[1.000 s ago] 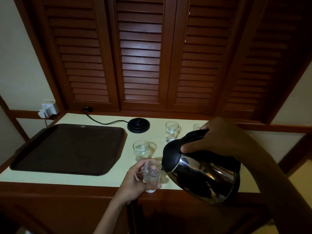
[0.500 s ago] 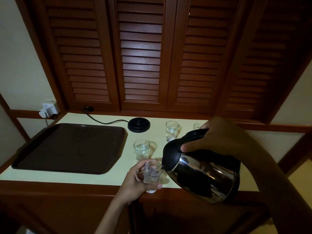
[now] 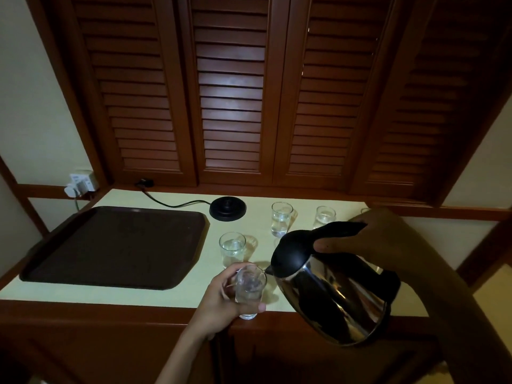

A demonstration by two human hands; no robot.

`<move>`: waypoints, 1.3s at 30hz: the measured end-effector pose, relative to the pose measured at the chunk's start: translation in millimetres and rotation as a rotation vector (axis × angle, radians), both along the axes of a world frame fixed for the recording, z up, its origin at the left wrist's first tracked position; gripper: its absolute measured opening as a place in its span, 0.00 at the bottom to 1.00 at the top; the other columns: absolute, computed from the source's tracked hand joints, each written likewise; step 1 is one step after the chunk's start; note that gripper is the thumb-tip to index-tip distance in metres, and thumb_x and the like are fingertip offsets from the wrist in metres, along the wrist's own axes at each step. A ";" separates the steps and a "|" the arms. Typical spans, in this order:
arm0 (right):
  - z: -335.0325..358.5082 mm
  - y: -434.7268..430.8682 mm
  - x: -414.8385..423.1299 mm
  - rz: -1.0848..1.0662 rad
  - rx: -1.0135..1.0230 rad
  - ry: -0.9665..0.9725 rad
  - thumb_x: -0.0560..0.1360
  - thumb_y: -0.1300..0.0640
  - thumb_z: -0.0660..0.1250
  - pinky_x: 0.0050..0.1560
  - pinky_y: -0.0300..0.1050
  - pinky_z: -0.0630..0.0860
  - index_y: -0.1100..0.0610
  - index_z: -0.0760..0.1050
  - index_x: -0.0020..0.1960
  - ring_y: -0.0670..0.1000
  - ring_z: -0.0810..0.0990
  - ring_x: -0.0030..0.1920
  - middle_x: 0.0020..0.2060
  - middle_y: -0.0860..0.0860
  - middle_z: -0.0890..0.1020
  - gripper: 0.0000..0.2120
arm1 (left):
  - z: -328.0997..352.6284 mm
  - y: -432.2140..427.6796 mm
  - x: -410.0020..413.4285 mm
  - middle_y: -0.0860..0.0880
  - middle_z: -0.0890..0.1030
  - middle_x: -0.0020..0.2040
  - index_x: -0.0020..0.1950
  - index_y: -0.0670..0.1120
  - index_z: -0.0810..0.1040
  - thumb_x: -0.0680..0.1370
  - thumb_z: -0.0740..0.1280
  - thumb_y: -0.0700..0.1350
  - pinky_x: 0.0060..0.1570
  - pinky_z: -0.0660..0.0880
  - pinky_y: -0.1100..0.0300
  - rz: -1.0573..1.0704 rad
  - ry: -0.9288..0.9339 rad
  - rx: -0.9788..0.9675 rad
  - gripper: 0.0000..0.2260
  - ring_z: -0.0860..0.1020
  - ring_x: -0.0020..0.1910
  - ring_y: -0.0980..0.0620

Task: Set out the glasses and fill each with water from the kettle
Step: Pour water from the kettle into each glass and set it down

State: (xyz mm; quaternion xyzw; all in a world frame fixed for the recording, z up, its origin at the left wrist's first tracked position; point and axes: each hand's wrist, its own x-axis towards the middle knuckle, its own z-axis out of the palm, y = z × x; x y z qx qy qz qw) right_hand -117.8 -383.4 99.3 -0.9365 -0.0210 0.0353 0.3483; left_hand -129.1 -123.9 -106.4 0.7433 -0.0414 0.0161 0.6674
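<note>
At the counter's (image 3: pixel 277 195) front edge, a person's left hand (image 3: pixel 221 297) wraps a small glass (image 3: pixel 249 289), fingers and thumb curled round it, while the right hand (image 3: pixel 368 236) clasps the black handle of a steel kettle (image 3: pixel 332 295) tipped toward it. The spout (image 3: pixel 268 270) sits just at the glass's rim. Whether the glass's foot rests on the wooden edge or hangs just clear of it cannot be told, and in this dim light no stream shows.

The pour looks to be under way, and it calls for a shallow tilt: spout close over the rim, glass held upright and steady, the kettle levelled before it draws away, with the water stopped short of the brim (a glass this narrow fills fast). So near the edge, a spill would likely run down the cabinet front.

Just behind stands a second glass (image 3: pixel 232 249), holding water. Farther back stand a third glass (image 3: pixel 281 218) and a fourth glass (image 3: pixel 324 216), the third with water in it; the fourth is half hidden behind the kettle's handle.

The counter is pale yellow with a red-brown wood border. A dark tray (image 3: pixel 116 245) fills its left half, well apart from the glasses. At the back sits the kettle's round base (image 3: pixel 227 207), its cord (image 3: pixel 171 200) running left toward a socket (image 3: pixel 81 182). Louvred wooden shutters (image 3: pixel 230 106) close the wall behind.
</note>
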 end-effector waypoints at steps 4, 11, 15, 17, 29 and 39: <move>-9.4 -14.8 -6.1 -0.078 0.212 0.034 0.55 0.40 0.79 0.33 0.41 0.69 0.58 0.81 0.34 0.46 0.76 0.26 0.16 0.44 0.76 0.22 | 7.4 -2.5 -2.1 0.47 0.86 0.56 0.62 0.50 0.82 0.63 0.85 0.35 0.52 0.82 0.58 0.006 0.004 -0.032 0.30 0.84 0.57 0.49; -5.8 -46.4 -10.5 -0.115 0.471 0.054 0.49 0.41 0.77 0.24 0.39 0.63 0.64 0.74 0.36 0.45 0.63 0.18 0.18 0.47 0.67 0.30 | 60.2 13.7 19.3 0.48 0.85 0.59 0.62 0.51 0.82 0.59 0.87 0.42 0.50 0.82 0.57 0.071 -0.053 -0.097 0.34 0.85 0.56 0.49; -5.0 -55.5 -3.9 -0.120 0.487 -0.006 0.52 0.39 0.79 0.24 0.40 0.64 0.74 0.74 0.49 0.47 0.64 0.20 0.21 0.49 0.68 0.43 | 97.9 20.0 53.7 0.48 0.85 0.59 0.64 0.53 0.81 0.64 0.85 0.41 0.59 0.80 0.48 0.112 -0.084 -0.031 0.30 0.83 0.60 0.47; -6.6 -57.8 -0.5 -0.123 0.513 -0.026 0.44 0.32 0.81 0.25 0.39 0.63 0.70 0.75 0.45 0.47 0.64 0.20 0.23 0.50 0.68 0.48 | 109.5 18.9 73.8 0.48 0.86 0.57 0.63 0.52 0.80 0.66 0.83 0.38 0.57 0.81 0.50 0.144 -0.098 -0.031 0.29 0.85 0.56 0.51; -18.0 -51.3 19.4 -0.180 0.510 -0.018 0.45 0.34 0.77 0.28 0.42 0.65 0.63 0.78 0.40 0.47 0.66 0.21 0.22 0.49 0.70 0.37 | 74.0 37.9 220.3 0.49 0.81 0.54 0.58 0.44 0.78 0.63 0.85 0.37 0.49 0.75 0.56 0.308 0.052 0.254 0.27 0.80 0.56 0.46; -20.4 -47.9 27.3 -0.206 0.522 -0.028 0.45 0.35 0.77 0.25 0.40 0.63 0.74 0.76 0.52 0.46 0.64 0.19 0.22 0.51 0.69 0.50 | 20.2 56.2 252.6 0.47 0.81 0.50 0.55 0.47 0.76 0.58 0.86 0.37 0.51 0.80 0.53 0.217 0.271 0.352 0.30 0.82 0.50 0.45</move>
